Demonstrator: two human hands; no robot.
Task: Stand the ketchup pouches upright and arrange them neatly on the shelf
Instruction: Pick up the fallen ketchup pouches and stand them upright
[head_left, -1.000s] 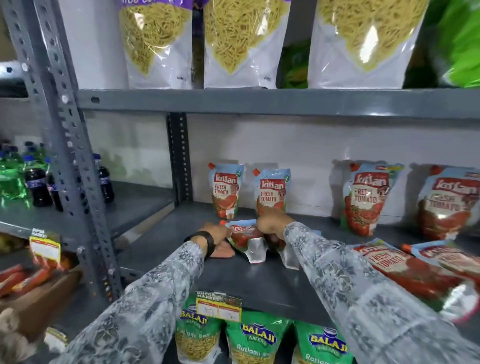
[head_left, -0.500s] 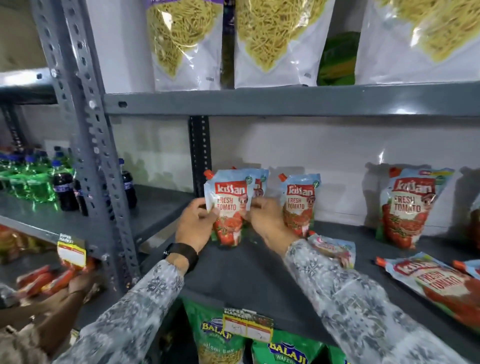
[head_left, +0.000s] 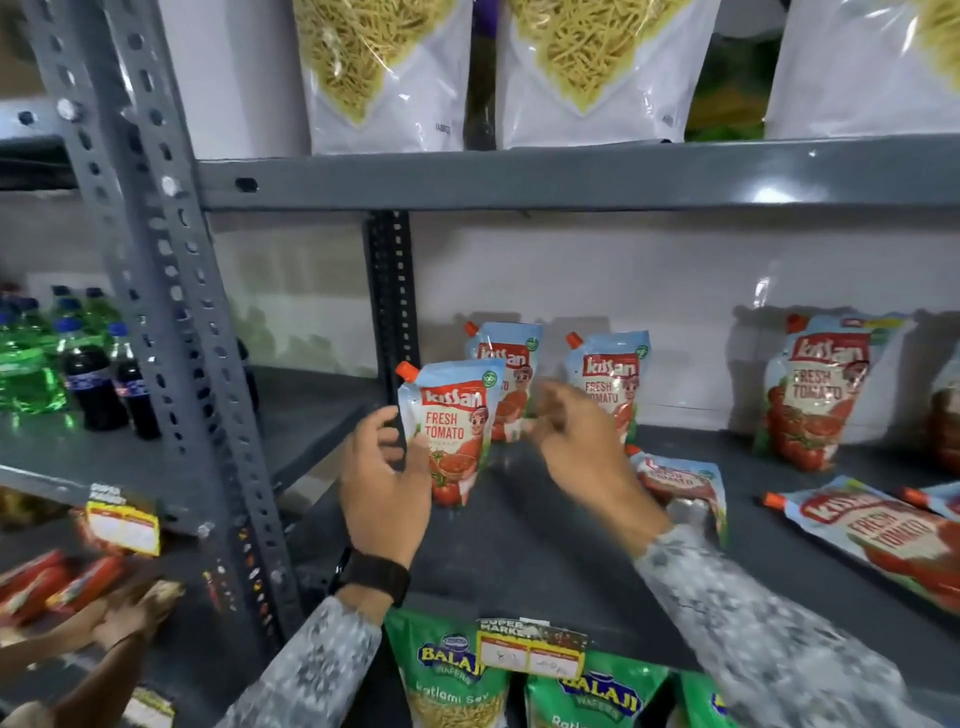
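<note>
A dark grey metal shelf (head_left: 545, 545) is seen against a pale wall, framed by perforated grey uprights (head_left: 171, 291). A ketchup pouch (head_left: 449, 431) is stood upright near the shelf's left end, and its left edge is touched by the loosely spread fingers (head_left: 415, 457) of the left hand (head_left: 384, 493); a firm grasp cannot be confirmed. The right hand (head_left: 582, 457) is held released and blurred at 3 o'clock of that pouch. Two more upright pouches (head_left: 608, 384) are placed behind at 1 o'clock, and another pouch (head_left: 680, 483) is laid flat beside the right wrist. Noodle bags (head_left: 384, 73) are stacked on the shelf above, and soft-drink bottles (head_left: 93, 374) are kept at 9 o'clock.
</note>
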